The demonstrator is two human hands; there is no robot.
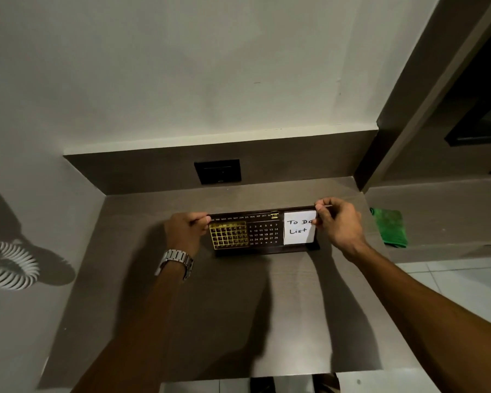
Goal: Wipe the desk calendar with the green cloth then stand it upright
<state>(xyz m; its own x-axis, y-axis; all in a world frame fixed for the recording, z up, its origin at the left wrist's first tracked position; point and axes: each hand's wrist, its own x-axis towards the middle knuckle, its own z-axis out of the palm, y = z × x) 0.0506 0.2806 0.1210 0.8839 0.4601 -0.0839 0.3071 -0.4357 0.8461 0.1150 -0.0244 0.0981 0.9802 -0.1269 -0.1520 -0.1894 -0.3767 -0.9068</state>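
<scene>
Both bare arms are reaching forward, well apart. The left hand, a metal watch on its wrist, is pinching with curled fingers; the right hand is pinching likewise, thumb seemingly pressing against forefinger, wrist bending slightly inward.

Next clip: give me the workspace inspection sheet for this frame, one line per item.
Surface: brown desk top, bare in front of the calendar.
Job's things: desk calendar upright, facing the camera, "To Do List" note on its right; green cloth lies apart on the lower ledge to the right.
Clutter: nothing seen.
Hands: left hand and right hand pinch the calendar's ends.
Cables: nothing seen.
Surroundings: dark wall socket plate behind; pale wall; tiled floor at right.
</scene>
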